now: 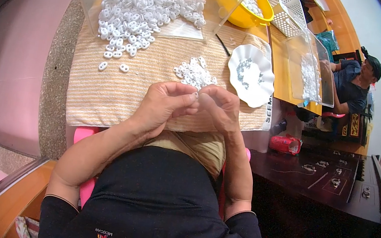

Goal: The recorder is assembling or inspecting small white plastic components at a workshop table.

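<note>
Over the near part of a striped towel (101,100), my two hands meet at the fingertips. The thumb and forefinger of my left hand (163,103) pinch a small whitish piece (196,95); its kind is too small to make out. My right hand (222,108) is closed close beside it, fingertips together, and whatever they hold is hidden. Just beyond the fingers lies a small pile of white oval plastic parts (192,72) with two holes each. To the right of it, a white scalloped plate (262,95) carries many tiny grey pieces.
At the back left, a clear box (183,30) spills a heap of similar white parts (142,9). A yellow basin (235,16), a perforated white basket (287,9) and a thin black stick (223,45) lie beyond. Rightward, a person (356,85) sits by another clear box (326,91).
</note>
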`<state>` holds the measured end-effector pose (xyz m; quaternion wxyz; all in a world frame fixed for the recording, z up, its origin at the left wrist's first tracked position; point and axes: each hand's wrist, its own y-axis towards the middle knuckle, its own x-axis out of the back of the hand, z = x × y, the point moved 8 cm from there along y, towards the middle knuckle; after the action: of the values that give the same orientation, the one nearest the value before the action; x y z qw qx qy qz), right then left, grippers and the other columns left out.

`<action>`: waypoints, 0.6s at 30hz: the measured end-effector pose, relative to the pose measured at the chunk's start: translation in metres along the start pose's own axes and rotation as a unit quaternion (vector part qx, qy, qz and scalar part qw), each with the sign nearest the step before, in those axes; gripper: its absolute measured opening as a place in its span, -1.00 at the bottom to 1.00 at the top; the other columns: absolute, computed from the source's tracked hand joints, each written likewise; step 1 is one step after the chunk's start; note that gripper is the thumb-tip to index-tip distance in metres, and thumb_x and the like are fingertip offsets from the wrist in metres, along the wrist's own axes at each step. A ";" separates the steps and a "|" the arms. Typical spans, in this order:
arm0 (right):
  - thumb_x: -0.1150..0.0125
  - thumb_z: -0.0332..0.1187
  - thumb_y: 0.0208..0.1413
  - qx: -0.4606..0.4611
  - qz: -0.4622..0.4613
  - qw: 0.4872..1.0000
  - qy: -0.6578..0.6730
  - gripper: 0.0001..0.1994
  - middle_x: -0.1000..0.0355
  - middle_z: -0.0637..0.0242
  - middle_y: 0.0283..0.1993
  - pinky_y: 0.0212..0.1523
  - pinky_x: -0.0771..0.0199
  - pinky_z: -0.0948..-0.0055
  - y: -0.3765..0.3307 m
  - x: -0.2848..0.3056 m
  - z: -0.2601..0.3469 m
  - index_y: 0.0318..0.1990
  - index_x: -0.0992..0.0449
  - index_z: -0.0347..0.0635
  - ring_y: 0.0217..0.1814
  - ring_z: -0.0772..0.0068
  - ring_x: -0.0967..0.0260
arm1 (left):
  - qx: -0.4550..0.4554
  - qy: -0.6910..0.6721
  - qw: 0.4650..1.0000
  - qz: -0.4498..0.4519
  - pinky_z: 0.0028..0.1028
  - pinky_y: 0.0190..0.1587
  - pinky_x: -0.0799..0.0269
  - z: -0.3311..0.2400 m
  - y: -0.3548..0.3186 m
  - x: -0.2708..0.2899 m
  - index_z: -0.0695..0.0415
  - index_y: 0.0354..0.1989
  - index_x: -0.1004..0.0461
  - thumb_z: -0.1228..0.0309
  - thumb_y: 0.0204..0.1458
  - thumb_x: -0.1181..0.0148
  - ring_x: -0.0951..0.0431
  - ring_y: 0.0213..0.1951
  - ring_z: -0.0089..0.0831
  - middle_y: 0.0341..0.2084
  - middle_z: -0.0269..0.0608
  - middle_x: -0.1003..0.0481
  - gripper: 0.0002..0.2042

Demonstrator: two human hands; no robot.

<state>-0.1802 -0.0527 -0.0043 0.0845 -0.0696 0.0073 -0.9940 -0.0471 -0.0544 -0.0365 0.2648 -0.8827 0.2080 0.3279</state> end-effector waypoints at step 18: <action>-0.17 -0.42 0.19 0.011 -0.023 0.999 -0.029 -0.86 -0.51 0.39 -0.43 -0.32 -0.44 0.66 0.000 -0.011 0.007 -0.31 -0.53 -0.35 -0.38 0.68 -0.41 | -0.058 0.016 0.998 -0.021 -0.56 -0.19 -0.56 -0.001 -0.003 0.003 0.31 -0.19 -0.48 0.53 0.09 -0.19 -0.57 -0.34 -0.53 -0.37 -0.19 -0.55 -0.85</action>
<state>-0.1690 -0.0514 0.0007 0.0623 -0.0975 -0.0079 -0.9933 -0.0425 -0.0534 -0.0371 0.2166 -0.9059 0.1742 0.3196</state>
